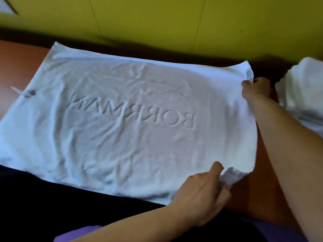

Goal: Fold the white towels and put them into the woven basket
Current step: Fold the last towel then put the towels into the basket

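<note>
A white towel [122, 119] with embossed mirrored lettering lies spread flat on the reddish-brown table [272, 172]. My left hand [202, 194] pinches the towel's near right corner, which is lifted and curled. My right hand [256, 88] grips the far right corner. A small tag sticks out at the towel's left edge. More white towels [304, 95] lie bunched in a pile at the right edge of the view. No woven basket is in view.
A yellow-green wall [157, 20] runs behind the table. The towel's near edge hangs over the table's front edge, above dark clothing and a purple surface [83, 233] below.
</note>
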